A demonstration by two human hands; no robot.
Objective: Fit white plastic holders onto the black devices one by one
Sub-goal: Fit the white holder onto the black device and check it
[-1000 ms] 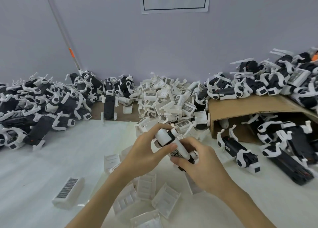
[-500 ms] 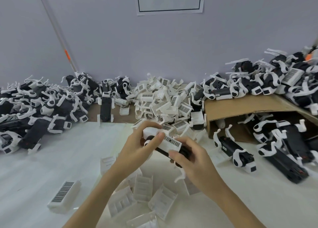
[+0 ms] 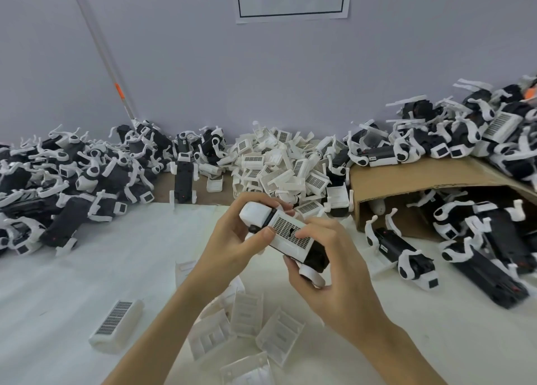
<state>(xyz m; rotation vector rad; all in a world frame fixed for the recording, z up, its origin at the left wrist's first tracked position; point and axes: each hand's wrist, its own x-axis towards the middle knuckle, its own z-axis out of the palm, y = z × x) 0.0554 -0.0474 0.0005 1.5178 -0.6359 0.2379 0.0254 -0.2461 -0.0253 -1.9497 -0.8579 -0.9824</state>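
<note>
Both hands hold one black device (image 3: pixel 316 256) above the white table. A white plastic holder (image 3: pixel 286 233) with a dark grid of slots sits on top of the device. My left hand (image 3: pixel 232 246) grips the device's white far end, thumb against the holder's side. My right hand (image 3: pixel 334 274) cups the near black end from below, with fingertips pressing on the holder. Several loose white holders (image 3: pixel 247 323) lie on the table beneath my wrists, and one more holder (image 3: pixel 116 328) lies to the left.
A heap of white holders (image 3: pixel 279 166) sits at the back centre. Piles of black devices with white arms lie at the left (image 3: pixel 72 178) and on and under a cardboard sheet (image 3: pixel 421 178) at the right. One device (image 3: pixel 402 249) lies close right of my hands.
The device has been turned in my hands so the holder's slotted face now points up, and the holder lies flatter on the device. My right fingers moved onto the holder.
</note>
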